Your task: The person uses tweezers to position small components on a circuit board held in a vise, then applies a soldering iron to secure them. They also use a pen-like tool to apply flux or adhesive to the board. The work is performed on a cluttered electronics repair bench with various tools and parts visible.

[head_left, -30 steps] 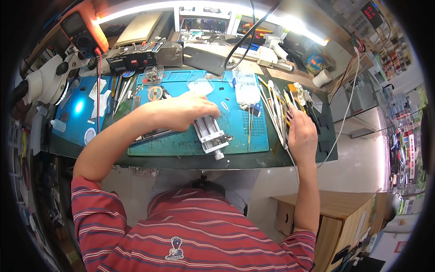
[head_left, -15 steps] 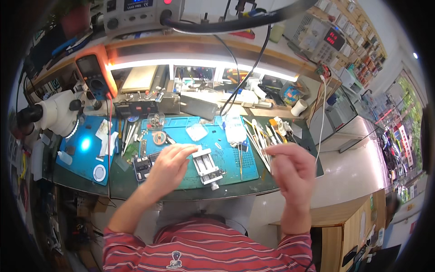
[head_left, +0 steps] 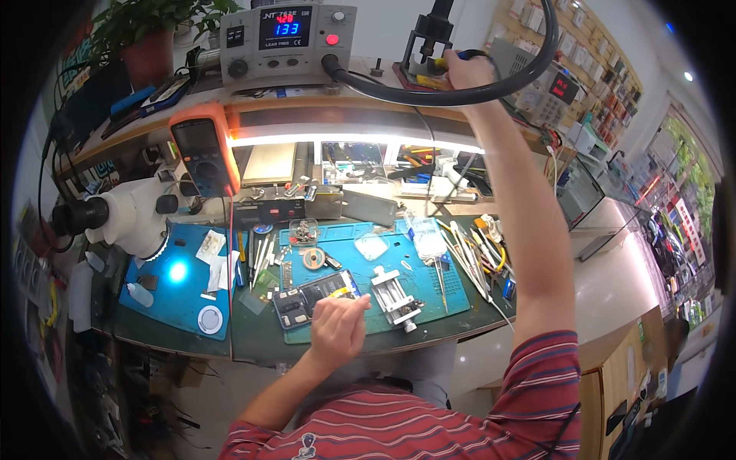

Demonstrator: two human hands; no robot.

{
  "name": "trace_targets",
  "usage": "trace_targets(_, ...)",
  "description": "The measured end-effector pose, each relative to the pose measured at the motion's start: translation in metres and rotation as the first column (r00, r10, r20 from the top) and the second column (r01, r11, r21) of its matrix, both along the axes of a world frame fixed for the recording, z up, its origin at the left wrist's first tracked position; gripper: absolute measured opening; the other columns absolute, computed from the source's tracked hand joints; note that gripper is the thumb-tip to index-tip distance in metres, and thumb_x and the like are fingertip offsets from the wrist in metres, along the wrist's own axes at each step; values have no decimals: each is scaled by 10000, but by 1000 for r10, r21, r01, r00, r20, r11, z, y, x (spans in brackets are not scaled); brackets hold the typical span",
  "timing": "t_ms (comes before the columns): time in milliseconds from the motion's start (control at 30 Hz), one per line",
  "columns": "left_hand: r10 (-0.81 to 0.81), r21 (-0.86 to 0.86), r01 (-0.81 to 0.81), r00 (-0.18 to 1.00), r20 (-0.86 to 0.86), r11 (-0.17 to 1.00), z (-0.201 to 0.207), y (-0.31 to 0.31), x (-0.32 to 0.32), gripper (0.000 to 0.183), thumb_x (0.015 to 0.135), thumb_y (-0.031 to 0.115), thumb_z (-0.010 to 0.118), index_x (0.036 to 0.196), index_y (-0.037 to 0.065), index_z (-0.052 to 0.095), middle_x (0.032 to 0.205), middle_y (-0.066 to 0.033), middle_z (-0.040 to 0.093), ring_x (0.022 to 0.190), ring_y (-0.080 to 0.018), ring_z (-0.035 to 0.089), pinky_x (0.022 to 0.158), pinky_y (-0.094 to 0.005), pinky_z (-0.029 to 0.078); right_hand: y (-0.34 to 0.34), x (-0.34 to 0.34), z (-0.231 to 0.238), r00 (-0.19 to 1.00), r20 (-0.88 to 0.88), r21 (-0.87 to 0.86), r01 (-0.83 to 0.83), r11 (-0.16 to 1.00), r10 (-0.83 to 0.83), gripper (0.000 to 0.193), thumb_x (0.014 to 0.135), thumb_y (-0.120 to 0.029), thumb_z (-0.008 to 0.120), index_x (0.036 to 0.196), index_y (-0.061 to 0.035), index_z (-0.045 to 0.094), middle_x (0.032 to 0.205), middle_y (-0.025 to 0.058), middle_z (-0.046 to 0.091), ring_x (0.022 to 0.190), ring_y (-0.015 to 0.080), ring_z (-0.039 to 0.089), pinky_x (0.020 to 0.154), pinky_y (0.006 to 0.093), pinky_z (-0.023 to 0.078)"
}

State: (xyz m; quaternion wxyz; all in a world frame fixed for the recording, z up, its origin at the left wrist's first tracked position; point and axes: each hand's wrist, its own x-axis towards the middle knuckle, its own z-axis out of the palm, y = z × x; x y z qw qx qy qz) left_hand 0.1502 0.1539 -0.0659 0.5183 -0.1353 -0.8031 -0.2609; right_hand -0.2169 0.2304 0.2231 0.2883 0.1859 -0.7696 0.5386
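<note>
My right hand (head_left: 469, 72) reaches far up to the shelf and closes round the yellow-and-dark handle of a soldering iron (head_left: 438, 64) at a black stand (head_left: 431, 34). Its fingers are partly hidden. My left hand (head_left: 337, 330) hovers over the mat's near edge, fingers curled and thumb pressed to them; anything in the pinch is too small to make out. Just beyond it lies an opened phone (head_left: 299, 305) with a yellow flex strip (head_left: 340, 292). To the right of that hand sits a metal clamp holder (head_left: 395, 297) on the blue mat (head_left: 360, 245).
A thick black hose (head_left: 460, 97) arcs from the hot-air station (head_left: 285, 46) past my right wrist. The microscope (head_left: 126, 215) and orange multimeter (head_left: 204, 149) stand left. Tweezers (head_left: 441, 284) and several tools (head_left: 468, 261) lie right. A lit shelf edge (head_left: 345, 139) crosses behind.
My right hand has gone from above the bench up to the shelf and taken hold of the iron. The left has drawn back nearer, its fingers curling. The view has tilted up.
</note>
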Motion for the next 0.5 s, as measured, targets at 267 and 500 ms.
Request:
trace_targets(267,-87,32,86,995,39,996,-1,-5,3,356,822,-20,701,1175,14,675,948,-26,707,803,-190,653,763,-333,460,6,-10,-5,1000,-8,160,-23,987,25,441,950,-398,661,901,33,740,654,93,674,511,154,627,480,301,475)
trace_targets(500,-933,799,592,337,-122,109,114,-10,47,175,960,-36,626,1123,-45,688,1022,-139,707,859,-227,674,766,-324,557,-4,-3,-13,996,-28,24,-81,996,82,366,852,-287,741,818,73,683,747,148,676,649,197,640,608,372,502)
